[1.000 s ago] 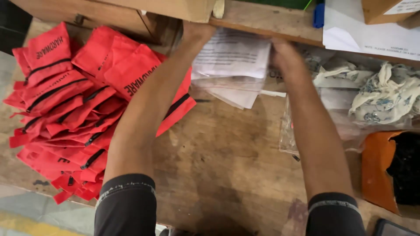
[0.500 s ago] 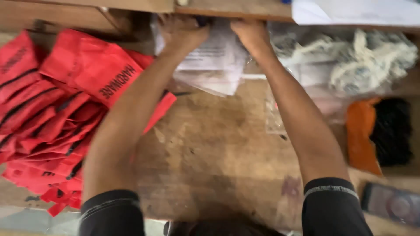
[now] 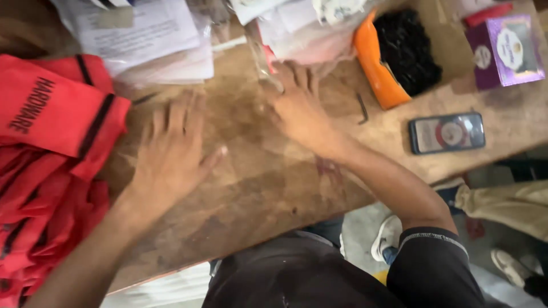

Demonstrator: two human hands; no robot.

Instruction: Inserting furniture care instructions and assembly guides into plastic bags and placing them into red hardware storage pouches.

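Two hands are resting on a worn wooden bench (image 3: pixel 257 188), both spread with fingers apart and holding nothing. Left hand (image 3: pixel 171 154) is lying flat, palm down, on bare wood just beside a pile of red fabric bags (image 3: pixel 51 148) that is covering the bench's left side. Right hand (image 3: pixel 299 108) is reaching farther forward, its fingertips (image 3: pixel 288 71) touching the edge of a clear plastic bag (image 3: pixel 308 45) holding pale contents. Papers in clear sleeves (image 3: pixel 142 34) are sitting at the far edge, between the red bags and the plastic bag. Right of the plastic bag, an orange pouch (image 3: pixel 374 63) is lying open with a black mass (image 3: pixel 408 51) in it, too blurred to identify. One small bent metal key (image 3: pixel 362 109) is lying near the pouch, apart from the right hand. Farther right, a phone (image 3: pixel 447 132) is lying face up, and a purple box (image 3: pixel 505 51) is standing near the corner. Below the bench edge, shoes and a trouser leg of another person (image 3: pixel 502 205) are showing on the floor.
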